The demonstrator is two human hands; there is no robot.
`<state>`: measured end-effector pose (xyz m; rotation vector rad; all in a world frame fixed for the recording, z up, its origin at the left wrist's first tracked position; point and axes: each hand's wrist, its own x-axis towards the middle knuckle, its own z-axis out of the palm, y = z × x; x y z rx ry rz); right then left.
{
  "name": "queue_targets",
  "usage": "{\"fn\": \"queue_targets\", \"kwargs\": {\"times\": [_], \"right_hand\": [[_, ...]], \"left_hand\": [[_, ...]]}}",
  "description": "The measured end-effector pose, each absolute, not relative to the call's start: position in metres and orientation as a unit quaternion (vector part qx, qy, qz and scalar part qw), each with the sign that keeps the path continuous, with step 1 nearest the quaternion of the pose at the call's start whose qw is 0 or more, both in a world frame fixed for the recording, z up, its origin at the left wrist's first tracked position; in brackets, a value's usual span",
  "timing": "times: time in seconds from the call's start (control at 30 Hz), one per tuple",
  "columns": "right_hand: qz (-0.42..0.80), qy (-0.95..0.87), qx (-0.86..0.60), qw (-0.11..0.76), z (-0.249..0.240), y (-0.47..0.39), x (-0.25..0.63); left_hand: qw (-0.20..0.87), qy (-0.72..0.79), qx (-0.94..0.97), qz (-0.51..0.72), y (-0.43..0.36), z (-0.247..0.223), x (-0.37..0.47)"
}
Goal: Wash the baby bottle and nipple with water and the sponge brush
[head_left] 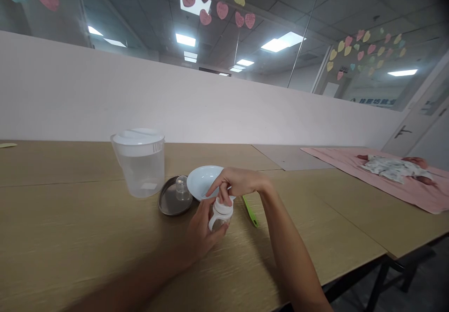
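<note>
A small baby bottle (222, 213) with a white collar and a white side handle stands upright between my hands, just above or on the table. My left hand (200, 231) wraps around its body from the left. From above, my right hand (240, 181) reaches down with bent fingers closed on the bottle's white top; the teat is hidden by them. Behind the bottle sits a white bowl (201, 177), partly covered by my right hand. A clear domed cap (181, 186) rests on a round metal tray (170, 204) to the left. A green-handled utensil (250, 213) lies right of the bottle.
A lidded clear plastic pitcher (143, 169) stands at the back left on the wooden table (87, 242). On the far right, a baby-like figure in patterned clothes (387, 168) lies on a pink cloth (336, 162). A white wall (210, 111) runs behind the table.
</note>
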<state>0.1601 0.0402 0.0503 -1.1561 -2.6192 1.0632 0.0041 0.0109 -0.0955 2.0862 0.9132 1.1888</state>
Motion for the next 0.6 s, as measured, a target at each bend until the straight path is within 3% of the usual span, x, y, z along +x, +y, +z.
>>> {"fn": "queue_targets", "kwargs": {"times": [0.23,0.33,0.43,0.6], "right_hand": [[0.365,-0.864,-0.337,0.076,0.057,0.037,0.179],[0.256,-0.849,-0.451,0.095,0.061,0.025,0.170],[0.119,-0.808,-0.576,0.050,0.061,0.012,0.151],[0.018,-0.817,-0.577,0.005,0.055,0.007,0.134]], "left_hand": [[0.287,0.347,0.769,0.453,0.009,-0.097,0.006],[0.282,0.337,0.772,0.460,0.011,-0.099,0.006],[0.267,0.342,0.776,0.458,0.011,-0.099,0.005],[0.272,0.344,0.775,0.455,0.010,-0.096,0.005]]}}
